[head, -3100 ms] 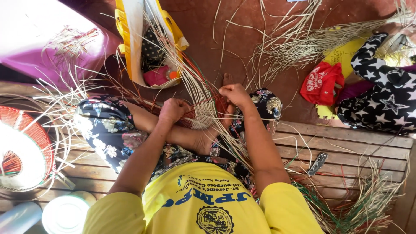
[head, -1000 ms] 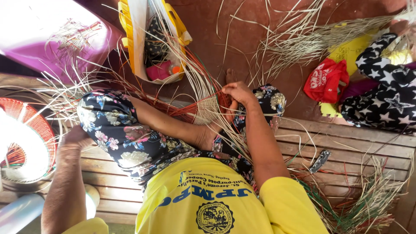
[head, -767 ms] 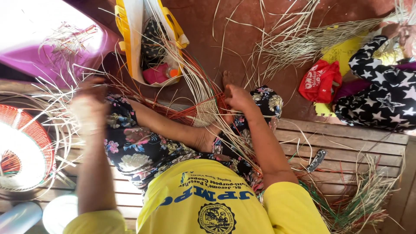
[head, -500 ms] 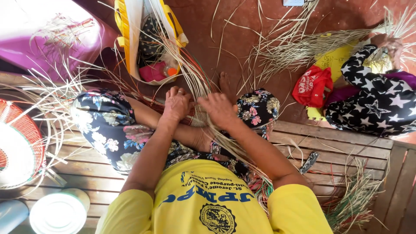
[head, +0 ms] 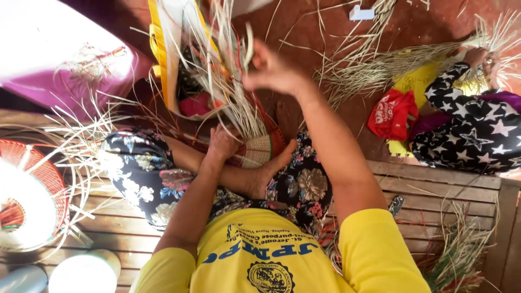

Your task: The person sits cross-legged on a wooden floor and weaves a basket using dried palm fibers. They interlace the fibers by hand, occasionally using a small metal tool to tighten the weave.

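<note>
At far left a half-made round basket (head: 27, 201) with a red rim and loose pale strands sticking out sits on the slatted wooden platform (head: 445, 190), with two round metal lids (head: 84, 274) just below it at the frame's edge. Above it a purple cloth (head: 59, 54) lies on the red earth floor (head: 325, 32). The seated person in a yellow shirt and flowered trousers works cross-legged at the centre. The left hand (head: 221, 145) is closed on the lower edge of the small woven piece (head: 255, 151), a tan mat with a red border, pressing it against the bare foot where it rests between the knees. From that woven piece a sheaf of long pale straw strands (head: 233, 81) rises toward a yellow bag (head: 163, 54) standing open just behind it, with a pink item inside. The right hand (head: 271, 70) is raised above the work, fingers pinched around the upper ends of a few of those strands, drawing them up and to the side. Further right, loose straw (head: 380, 65) is scattered over the floor beside a red plastic bag (head: 393, 114) and a yellow one. At far right a second person in dark star-printed clothing (head: 472, 130) sits with a hand (head: 477, 54) in another bundle of straw, and more green-tinged strands (head: 461, 255) lie on the platform's lower corner.
</note>
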